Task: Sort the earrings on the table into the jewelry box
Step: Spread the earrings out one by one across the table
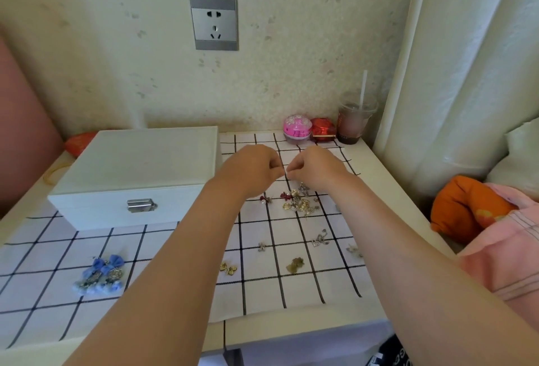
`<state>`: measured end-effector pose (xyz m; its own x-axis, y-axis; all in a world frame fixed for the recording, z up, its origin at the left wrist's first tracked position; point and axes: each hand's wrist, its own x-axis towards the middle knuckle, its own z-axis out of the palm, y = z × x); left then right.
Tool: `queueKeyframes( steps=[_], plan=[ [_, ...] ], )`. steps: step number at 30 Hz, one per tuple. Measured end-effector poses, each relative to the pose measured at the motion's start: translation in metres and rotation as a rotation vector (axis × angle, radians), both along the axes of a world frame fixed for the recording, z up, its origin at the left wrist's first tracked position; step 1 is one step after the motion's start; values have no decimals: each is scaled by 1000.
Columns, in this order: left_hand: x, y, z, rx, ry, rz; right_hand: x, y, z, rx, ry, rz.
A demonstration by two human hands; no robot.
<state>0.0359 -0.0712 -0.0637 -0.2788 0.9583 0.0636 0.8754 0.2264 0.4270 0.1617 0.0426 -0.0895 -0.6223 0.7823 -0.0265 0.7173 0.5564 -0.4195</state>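
The white jewelry box point(137, 173) stands with its lid down on the left of the table, metal clasp point(141, 205) facing me. A heap of small earrings point(300, 200) lies on the checked cloth, right of the box. My left hand point(250, 167) and my right hand point(316, 168) hover just above and behind the heap, fingertips curled and nearly meeting, pinching something tiny between them that I cannot make out. Loose earrings lie nearer me: a blue bow pair point(100, 275), a gold pair point(228, 268), an olive flower point(295, 265), a silver one point(319, 240).
Against the wall stand a pink round case point(297, 129), a red box point(323, 129) and a plastic cup with a straw point(354, 123). An orange cushion point(463, 208) lies off the table's right edge. A curtain hangs at right. A yellow rubber band point(55, 173) sits left of the box.
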Motion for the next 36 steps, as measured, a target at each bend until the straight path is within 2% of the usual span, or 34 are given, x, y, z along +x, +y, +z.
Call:
queueKeyframes(
  steps=[4, 8, 13, 15, 23, 36],
  plan=[
    [3, -3, -4, -101, -11, -68, -8, 1, -1, 73, -41, -14],
    [2, -9, -4, -184, -45, -111, -9, 0, -2, 61, -27, 0],
    [6, -17, -6, -230, -103, -155, 13, 8, 7, -60, 176, -31],
    [10, -19, -7, -250, -125, -159, 27, 11, 10, -79, 197, -12],
    [18, -23, -9, -292, -82, -182, 63, 4, 6, -146, 35, 129],
    [18, -46, -3, -273, -91, -133, 58, -5, 5, -46, -98, 179]
  ],
)
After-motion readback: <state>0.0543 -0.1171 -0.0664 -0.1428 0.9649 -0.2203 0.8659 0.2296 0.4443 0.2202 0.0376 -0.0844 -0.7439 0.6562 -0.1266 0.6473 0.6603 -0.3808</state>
